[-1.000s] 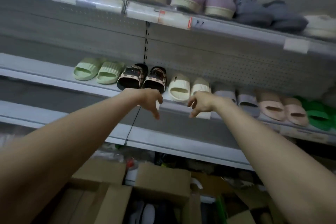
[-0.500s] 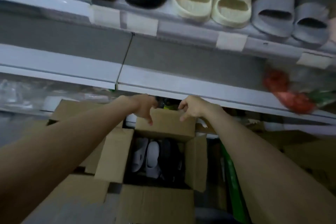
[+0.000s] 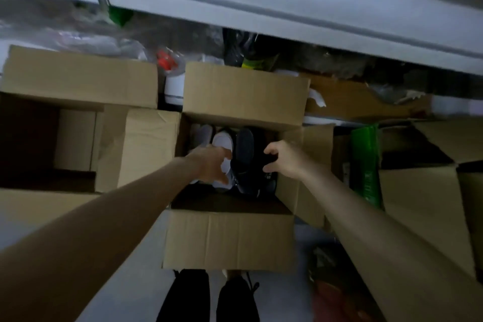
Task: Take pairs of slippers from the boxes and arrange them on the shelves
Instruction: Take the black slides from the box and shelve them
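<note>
Head view: a brown cardboard box [image 3: 230, 240] sits open in the middle, its four flaps folded outward, the far flap reaching toward the pale grey metal shelf edge [image 3: 261, 0] above. Inside, white rubber slippers [image 3: 222, 140] lie at the left and black slippers [image 3: 245, 144] just beside them at the right, filling the far part of the opening. The left hand [image 3: 211, 165] hangs over the white pair, thumb and fingers spread, not closed on it. The right hand [image 3: 286, 161] is at the black pair by the right wall, fingers curled; the dark hides whether it grips. A second open brown carton [image 3: 78, 76] touches the left flap; a green packet [image 3: 364, 162] stands near the right one
</note>
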Available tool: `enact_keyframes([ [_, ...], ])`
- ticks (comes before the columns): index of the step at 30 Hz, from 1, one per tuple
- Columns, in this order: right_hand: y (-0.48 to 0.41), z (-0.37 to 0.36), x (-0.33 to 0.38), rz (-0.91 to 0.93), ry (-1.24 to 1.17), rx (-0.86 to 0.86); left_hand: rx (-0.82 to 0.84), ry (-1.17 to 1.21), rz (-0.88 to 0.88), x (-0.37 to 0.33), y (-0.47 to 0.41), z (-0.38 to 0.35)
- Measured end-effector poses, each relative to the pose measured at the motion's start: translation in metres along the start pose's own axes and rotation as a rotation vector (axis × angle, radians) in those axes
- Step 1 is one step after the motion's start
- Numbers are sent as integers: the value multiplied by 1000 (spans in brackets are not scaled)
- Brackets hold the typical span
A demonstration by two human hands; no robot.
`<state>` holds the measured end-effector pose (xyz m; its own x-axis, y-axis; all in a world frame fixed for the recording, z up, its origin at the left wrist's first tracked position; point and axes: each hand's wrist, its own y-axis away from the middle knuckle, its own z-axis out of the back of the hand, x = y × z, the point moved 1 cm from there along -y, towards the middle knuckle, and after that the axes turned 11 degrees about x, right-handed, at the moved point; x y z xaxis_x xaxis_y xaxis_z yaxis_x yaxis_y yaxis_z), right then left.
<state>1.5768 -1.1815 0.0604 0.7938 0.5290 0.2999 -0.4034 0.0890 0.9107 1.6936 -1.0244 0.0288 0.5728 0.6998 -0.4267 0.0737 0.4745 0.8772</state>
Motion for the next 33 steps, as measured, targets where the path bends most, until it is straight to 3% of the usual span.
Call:
enact_keyframes([
  [17, -206, -90, -155, -81, -52, -76, -131, 72, -85, 54, -212, -115],
  [28, -264, -103, -187, 0, -73, 8, -87, -15, -123, 60, -250, -126],
  [33, -264, -101, -183, 14, 134, 25, -174, -84, -184, 58, -246, -110],
])
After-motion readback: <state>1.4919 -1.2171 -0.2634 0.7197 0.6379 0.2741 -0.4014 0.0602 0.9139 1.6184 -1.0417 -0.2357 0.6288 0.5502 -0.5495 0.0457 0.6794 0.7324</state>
